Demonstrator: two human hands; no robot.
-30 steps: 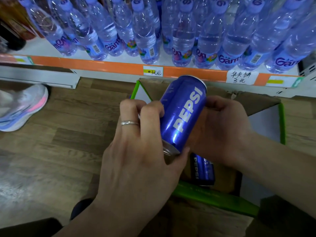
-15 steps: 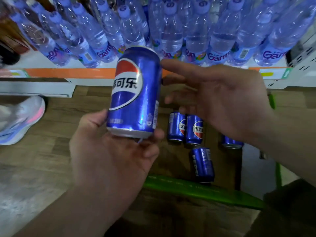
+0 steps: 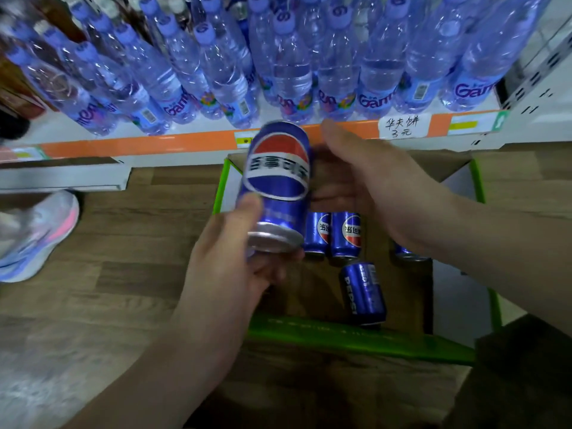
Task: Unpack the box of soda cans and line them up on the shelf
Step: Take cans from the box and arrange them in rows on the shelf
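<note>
The left hand [image 3: 235,267] grips a blue Pepsi can [image 3: 276,187] by its lower end — thumb on the side, fingers curled under the base — holding it upright above the open box [image 3: 356,342] on the floor. The right hand [image 3: 371,187] hovers just behind the can with its fingers spread and relaxed. Four more cans [image 3: 363,292] lie in the box, below the shelf [image 3: 154,147] of water bottles [image 3: 291,72].

Blue can [image 3: 276,184] w/ red-white-blue logo; box [image 3: 359,343] green-edged (shelf strip [image 3: 139,147] orange).
</note>
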